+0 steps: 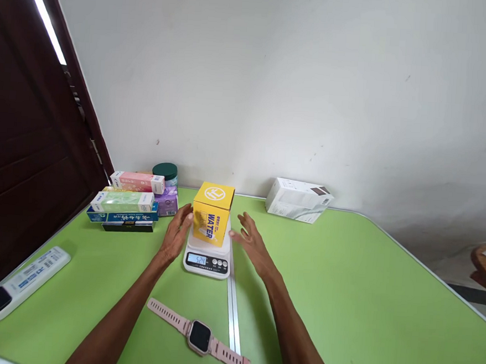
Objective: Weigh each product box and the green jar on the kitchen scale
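A yellow box (212, 213) marked WATER stands on a small white kitchen scale (206, 259) whose display is lit. My left hand (176, 234) is open just left of the box, its fingertips close to or touching the box's side. My right hand (252, 242) is open to the right of the box, fingers spread, a small gap from it. Neither hand holds anything.
A pink smartwatch (199, 337) lies on the green table (343, 300) near me. Stacked flat boxes (125, 204), a purple pack and a dark-lidded jar (165, 172) sit at the back left. A white box (298, 200) rests by the wall. A white power strip (23, 280) lies far left.
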`<state>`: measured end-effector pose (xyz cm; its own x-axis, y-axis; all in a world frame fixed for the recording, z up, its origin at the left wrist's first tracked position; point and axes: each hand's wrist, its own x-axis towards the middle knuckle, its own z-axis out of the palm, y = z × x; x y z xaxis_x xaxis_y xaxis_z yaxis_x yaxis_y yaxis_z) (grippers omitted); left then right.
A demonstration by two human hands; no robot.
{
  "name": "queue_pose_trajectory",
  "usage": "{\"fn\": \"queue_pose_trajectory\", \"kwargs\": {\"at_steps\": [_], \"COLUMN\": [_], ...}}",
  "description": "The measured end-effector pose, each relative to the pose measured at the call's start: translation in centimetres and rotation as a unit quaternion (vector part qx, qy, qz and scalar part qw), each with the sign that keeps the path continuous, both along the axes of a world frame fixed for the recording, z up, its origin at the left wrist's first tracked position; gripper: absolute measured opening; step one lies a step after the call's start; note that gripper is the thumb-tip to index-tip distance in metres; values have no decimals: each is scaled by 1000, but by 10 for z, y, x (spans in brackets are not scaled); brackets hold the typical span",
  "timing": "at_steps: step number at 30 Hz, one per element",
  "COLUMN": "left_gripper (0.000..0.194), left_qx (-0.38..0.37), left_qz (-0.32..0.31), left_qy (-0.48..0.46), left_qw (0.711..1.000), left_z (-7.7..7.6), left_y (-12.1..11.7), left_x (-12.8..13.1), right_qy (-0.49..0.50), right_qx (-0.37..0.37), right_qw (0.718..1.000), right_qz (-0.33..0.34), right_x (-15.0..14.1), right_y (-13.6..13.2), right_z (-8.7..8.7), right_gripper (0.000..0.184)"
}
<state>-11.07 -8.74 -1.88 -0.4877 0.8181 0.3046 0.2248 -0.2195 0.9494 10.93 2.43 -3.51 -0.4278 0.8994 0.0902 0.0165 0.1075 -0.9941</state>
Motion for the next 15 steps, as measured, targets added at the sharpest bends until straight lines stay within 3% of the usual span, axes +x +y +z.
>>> {"fn": "queue_pose_trajectory", "kwargs": {"at_steps": [2,5,9,15], "left_gripper": [79,88,84,83], "left_qx": [-9,-18,-10,-17], "left_qz": [18,48,77,88], "left_qy": [-65,-146,-173,-177], "left_qw": [998,988,982,980], "left_z": [-17,-48,-75,-79], "left_y": [1,3,5,6], "left_x": [-12,-28,-41,-44], "right_qy": [28,18,-17,-51], "right_qx": [-9,9,34,48], "right_qw": [995,977,970,967], "right_qz": [-99,-210,-240,-246], "right_x": [9,17,21,24], "right_y": [-4,-9,-9,-7], "right_z": [-16,-35,-42,-41], "right_gripper": [101,99,98,90]}}
